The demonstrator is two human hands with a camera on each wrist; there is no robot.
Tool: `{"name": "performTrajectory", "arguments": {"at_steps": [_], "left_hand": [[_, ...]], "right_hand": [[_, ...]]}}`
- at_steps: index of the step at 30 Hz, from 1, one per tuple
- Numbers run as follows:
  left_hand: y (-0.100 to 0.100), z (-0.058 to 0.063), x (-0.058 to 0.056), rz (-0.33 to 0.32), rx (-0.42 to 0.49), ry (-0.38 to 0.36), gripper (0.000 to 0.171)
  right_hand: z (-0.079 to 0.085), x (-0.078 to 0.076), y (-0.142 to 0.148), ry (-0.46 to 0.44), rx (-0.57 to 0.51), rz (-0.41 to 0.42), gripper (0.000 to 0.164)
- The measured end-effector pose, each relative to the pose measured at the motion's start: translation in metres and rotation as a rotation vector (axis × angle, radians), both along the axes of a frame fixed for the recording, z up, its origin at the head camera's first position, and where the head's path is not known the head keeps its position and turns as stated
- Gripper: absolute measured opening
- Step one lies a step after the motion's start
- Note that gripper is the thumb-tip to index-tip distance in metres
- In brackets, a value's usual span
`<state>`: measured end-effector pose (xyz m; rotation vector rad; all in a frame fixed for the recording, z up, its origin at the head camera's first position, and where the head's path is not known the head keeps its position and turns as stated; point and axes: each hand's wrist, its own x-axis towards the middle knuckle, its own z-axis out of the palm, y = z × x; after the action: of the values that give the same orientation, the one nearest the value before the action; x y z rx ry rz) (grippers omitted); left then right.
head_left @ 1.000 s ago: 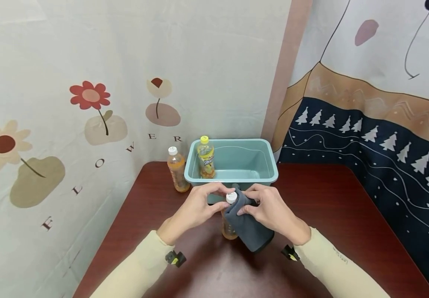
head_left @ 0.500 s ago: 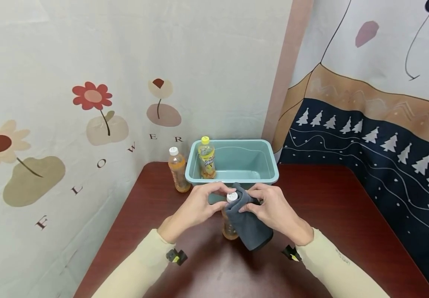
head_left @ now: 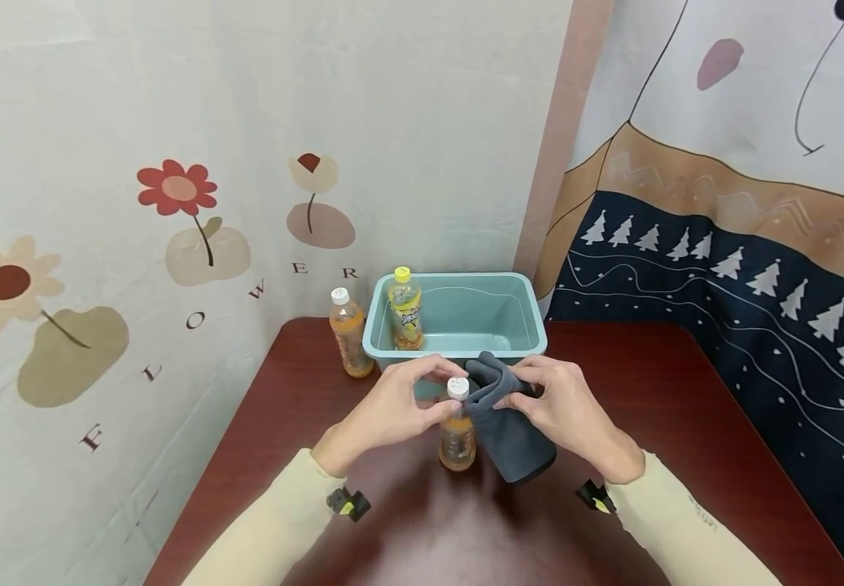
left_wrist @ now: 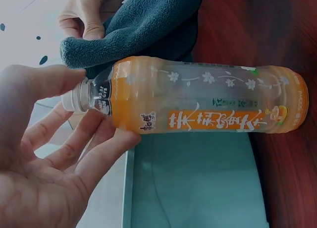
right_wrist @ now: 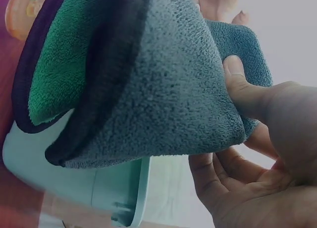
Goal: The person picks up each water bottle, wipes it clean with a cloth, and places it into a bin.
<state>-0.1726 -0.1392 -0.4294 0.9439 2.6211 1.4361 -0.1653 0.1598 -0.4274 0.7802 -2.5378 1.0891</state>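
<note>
A clear plastic drink bottle [head_left: 458, 446] with a white cap and an orange label stands upright on the table. My left hand [head_left: 401, 404] holds it by the neck, just under the cap [left_wrist: 74, 100], between thumb and fingers. My right hand [head_left: 566, 407] pinches a folded grey towel [head_left: 515, 443] by its upper part, thumb on the near side. The towel hangs down right beside the bottle, its upper fold close to the bottle's neck. In the right wrist view a green inner face [right_wrist: 64, 59] and a dark hem show on the towel.
Behind the hands sits a light blue plastic bin [head_left: 531, 325]; a yellow-capped bottle [head_left: 405, 313] stands inside at its left end. Left of the bin is another white-capped bottle [head_left: 351, 335]. The dark red table [head_left: 634, 382] meets printed cloth walls at the back and sides.
My right hand has drawn the towel to the right, off the bottle's neck and side, so more of the bottle shows. My left hand stays at the neck.
</note>
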Motion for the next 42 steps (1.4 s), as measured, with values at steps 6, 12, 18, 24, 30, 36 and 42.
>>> {"name": "performTrajectory", "arguments": {"at_steps": [6,12,18,24,30,36,42], "left_hand": [[0.004,-0.002,-0.003,0.031,0.001,0.098,0.039],[0.002,-0.002,-0.002,0.037,0.014,0.126,0.038],[0.0,-0.002,0.0,0.06,0.046,0.051,0.043],[-0.001,0.001,0.002,0.063,0.049,0.068,0.034],[0.0,0.001,0.002,0.084,0.023,0.12,0.035],[0.002,0.0,0.002,0.104,-0.005,0.125,0.034],[0.0,-0.001,0.0,0.103,-0.009,0.134,0.033]], "right_hand": [[0.001,0.0,0.003,-0.033,0.0,-0.008,0.034],[-0.002,-0.002,0.001,-0.036,-0.002,0.002,0.034],[-0.005,-0.002,-0.004,-0.034,0.018,0.013,0.048],[-0.005,-0.002,-0.011,-0.034,0.005,0.028,0.054],[-0.006,-0.003,-0.019,0.011,0.012,0.043,0.04],[-0.008,0.0,-0.024,-0.022,0.017,0.089,0.036],[-0.012,0.003,-0.027,-0.03,-0.005,0.08,0.042]]}}
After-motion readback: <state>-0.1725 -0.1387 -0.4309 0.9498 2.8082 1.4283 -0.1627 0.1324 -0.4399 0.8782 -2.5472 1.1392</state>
